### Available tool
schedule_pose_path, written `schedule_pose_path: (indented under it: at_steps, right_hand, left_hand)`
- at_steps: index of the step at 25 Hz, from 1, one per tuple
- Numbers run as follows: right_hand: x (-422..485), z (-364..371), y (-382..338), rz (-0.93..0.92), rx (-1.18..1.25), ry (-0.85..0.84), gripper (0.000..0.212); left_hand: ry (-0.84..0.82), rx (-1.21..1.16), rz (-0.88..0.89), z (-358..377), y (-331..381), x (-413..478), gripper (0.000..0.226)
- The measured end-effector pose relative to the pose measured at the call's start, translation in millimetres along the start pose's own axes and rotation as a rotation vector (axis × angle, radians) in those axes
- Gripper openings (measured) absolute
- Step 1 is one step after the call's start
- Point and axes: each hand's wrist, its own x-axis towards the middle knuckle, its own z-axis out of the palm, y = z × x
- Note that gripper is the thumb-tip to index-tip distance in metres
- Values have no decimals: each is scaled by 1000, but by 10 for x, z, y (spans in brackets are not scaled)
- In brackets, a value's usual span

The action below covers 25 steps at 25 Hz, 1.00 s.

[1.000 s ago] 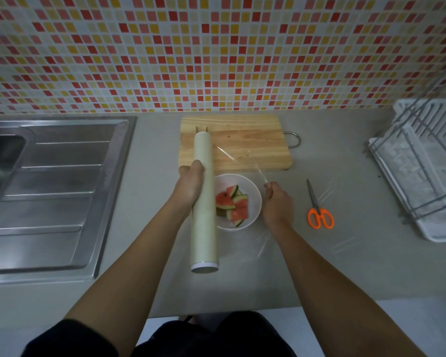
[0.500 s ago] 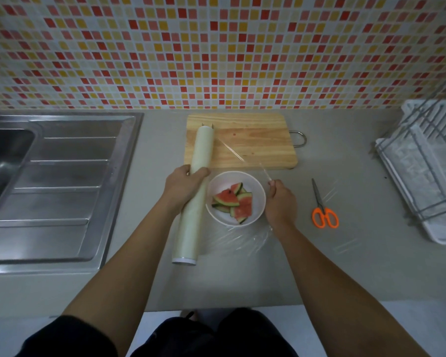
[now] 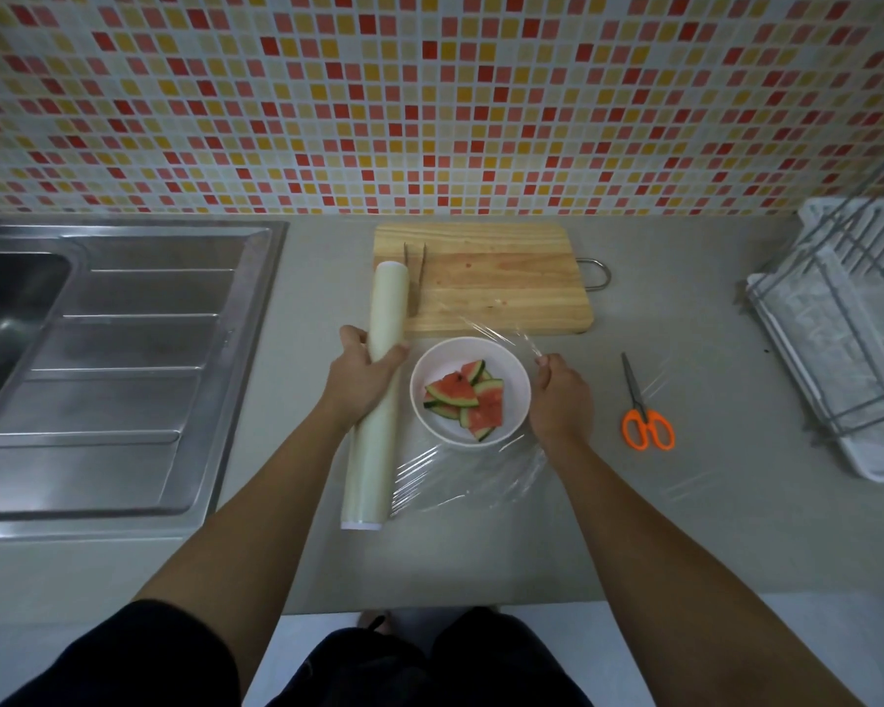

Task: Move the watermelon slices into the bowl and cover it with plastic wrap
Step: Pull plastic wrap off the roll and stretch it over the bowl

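Left grip [image 3: 363, 382] on 1 roll [image 3: 378, 395], right grip [image 3: 560, 400] pinching film [image 3: 481, 477], 1 bowl [image 3: 516, 369]

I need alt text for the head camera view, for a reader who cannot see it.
A left hand holds a plastic wrap roll while the right hand stretches film over a white bowl of watermelon slices; orange scissors lie to the right.

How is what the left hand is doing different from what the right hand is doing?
The left hand wraps all the way around the plastic wrap roll; the right hand only pinches the thin edge of the clear film. The left hand sits left of the bowl; the right hand sits right of it. Both hold the same wrap, with the film spread over the bowl of watermelon slices.
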Motion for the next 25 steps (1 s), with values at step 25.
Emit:
schedule_pose_path:
  at_steps: [25]
  right_hand:
    - [315,45,-87,-29,-53,19,35]
  left_hand:
    - [63,17,4,158,-10,304,65]
